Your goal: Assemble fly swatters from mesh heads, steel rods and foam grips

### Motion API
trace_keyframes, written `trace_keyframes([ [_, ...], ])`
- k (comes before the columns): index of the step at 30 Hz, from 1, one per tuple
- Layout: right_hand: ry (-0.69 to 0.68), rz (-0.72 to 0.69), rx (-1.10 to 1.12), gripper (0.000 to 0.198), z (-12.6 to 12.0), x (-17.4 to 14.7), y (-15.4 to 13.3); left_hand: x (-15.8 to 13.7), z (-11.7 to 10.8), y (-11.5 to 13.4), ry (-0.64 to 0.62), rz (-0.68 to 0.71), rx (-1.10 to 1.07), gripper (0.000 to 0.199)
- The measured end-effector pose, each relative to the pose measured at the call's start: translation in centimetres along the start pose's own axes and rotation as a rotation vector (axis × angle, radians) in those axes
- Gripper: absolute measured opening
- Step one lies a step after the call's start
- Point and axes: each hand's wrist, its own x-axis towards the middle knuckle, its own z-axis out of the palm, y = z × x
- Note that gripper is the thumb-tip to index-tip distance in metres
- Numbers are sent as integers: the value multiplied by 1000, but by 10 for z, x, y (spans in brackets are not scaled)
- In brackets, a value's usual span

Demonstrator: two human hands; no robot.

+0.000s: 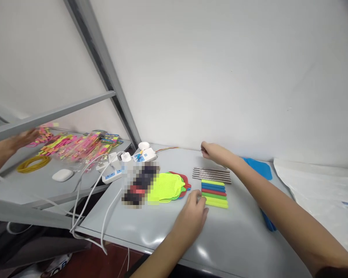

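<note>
My left hand point(193, 212) rests at the left ends of a row of coloured plastic tubes point(214, 192) in yellow, blue, red and green. Its fingers are curled; whether a tube is gripped in them is hidden. Near the wall, beyond a row of shiny metal rods point(211, 175), my right hand point(213, 151) is closed in a pinch. What it pinches is too small to make out. Left of the tubes lies a fanned stack of perforated fly swatter heads point(168, 186), yellow-green on top, with green, red and blue edges showing beneath.
White power strips point(146, 155) with plugs and trailing cables point(88, 193) sit at the left. A blurred patch point(140, 185) lies beside the swatters. Blue pieces point(259, 168) and a white plastic sheet point(321, 193) are at right. Past the metal frame point(104, 69), another person's hand point(26, 138) is over pink-yellow packets point(84, 146).
</note>
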Motion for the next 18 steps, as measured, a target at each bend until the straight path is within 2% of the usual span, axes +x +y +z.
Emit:
trace_keyframes([
  [5,396,26,169,16,-29,-63,6,0,-1,-3,10,-6,23,19],
  [8,839,-19,553,11,-26,-102,-4,-2,-3,-5,2,-4,31,14],
  [11,1140,-85,856,8,-11,-132,-22,-6,-4,-5,-49,16,5,8],
  [14,1255,-95,1009,8,9,-150,-37,-12,-7,-3,-61,88,-52,9],
  [18,1249,-27,1161,30,38,-162,-46,-14,-16,5,136,203,-205,23],
])
